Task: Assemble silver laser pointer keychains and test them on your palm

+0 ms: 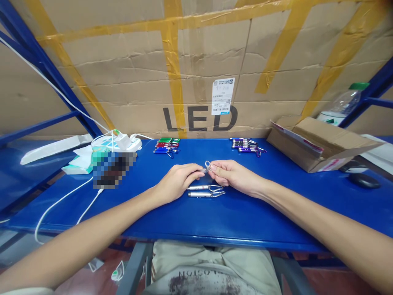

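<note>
Between both hands, above the blue table, is a silver keychain flashlight with a carabiner clip. My left hand closes round its body, which the fingers mostly hide. The fingers of my right hand pinch the clip end. Just below the hands lie two silver keychain flashlights side by side, their clips pointing right. Farther back on the left sits a group of green, red and blue keychain flashlights. To the right of it is another group in blue, black and purple.
An open cardboard box stands at the right, with a bottle behind it and a black mouse in front. At left are a white power strip, cables, a tissue pack and a blurred-out item. A large carton walls the back.
</note>
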Demonstrator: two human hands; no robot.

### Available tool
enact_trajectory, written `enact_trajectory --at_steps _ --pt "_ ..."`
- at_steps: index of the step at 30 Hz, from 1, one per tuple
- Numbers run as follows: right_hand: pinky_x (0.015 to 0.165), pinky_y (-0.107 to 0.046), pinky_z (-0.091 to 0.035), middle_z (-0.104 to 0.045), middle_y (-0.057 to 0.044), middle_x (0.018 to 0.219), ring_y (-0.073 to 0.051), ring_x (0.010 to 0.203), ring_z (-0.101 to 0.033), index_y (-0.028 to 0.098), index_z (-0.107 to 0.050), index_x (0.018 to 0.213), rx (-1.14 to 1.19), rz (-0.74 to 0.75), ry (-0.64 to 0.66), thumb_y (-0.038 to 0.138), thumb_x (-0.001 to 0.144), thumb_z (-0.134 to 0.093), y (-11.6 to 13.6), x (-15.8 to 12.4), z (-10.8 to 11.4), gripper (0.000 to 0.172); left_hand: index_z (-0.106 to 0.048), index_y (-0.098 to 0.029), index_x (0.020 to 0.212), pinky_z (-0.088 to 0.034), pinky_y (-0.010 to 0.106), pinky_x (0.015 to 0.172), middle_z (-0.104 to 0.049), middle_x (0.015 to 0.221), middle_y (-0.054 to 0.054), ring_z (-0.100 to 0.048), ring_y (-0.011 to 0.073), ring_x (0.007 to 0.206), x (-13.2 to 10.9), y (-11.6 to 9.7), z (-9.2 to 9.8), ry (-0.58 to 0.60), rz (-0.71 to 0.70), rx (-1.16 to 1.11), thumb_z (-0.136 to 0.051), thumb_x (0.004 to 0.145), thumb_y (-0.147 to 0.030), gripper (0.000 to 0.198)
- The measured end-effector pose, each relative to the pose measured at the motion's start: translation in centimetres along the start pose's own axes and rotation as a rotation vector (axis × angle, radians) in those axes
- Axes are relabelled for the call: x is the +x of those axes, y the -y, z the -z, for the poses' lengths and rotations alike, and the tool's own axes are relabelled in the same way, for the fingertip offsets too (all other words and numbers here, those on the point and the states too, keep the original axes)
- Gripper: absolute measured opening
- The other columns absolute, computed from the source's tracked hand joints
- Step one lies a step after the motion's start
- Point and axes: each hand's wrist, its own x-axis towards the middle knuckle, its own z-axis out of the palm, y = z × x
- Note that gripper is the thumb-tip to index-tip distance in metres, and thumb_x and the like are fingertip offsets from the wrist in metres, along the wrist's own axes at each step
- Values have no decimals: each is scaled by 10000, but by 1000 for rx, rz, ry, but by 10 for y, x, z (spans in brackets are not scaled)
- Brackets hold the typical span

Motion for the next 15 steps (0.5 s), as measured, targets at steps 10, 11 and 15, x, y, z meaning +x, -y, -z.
enact_trajectory --at_steps 10,11,15 --pt "600 -298 -290 -454 52 660 -135 602 -352 201 -636 851 -208 27 -47 728 1009 -604 3 1 16 551 -740 -193 1194 -511 274 751 -758 903 17 -694 166 775 3 5 7 -36 99 23 -564 1120 -401 282" --pt "608 -302 -302 -482 38 692 -139 617 -372 201 -636 836 -262 39 -88 721 1013 -592 3 2 20 552 -730 -198 1219 -505 275 739 -750 879 8 -689 165 760 4 5 8 -27 121 22 -564 1120 -421 294" --pt "680 -326 -373 -554 5 723 -172 671 -473 211 -627 789 -540 83 -235 651 1062 -507 2 2 37 531 -718 -207 1207 -478 277 701 -728 849 -3 -656 160 728 2 5 13 39 157 34 -585 1105 -467 309"
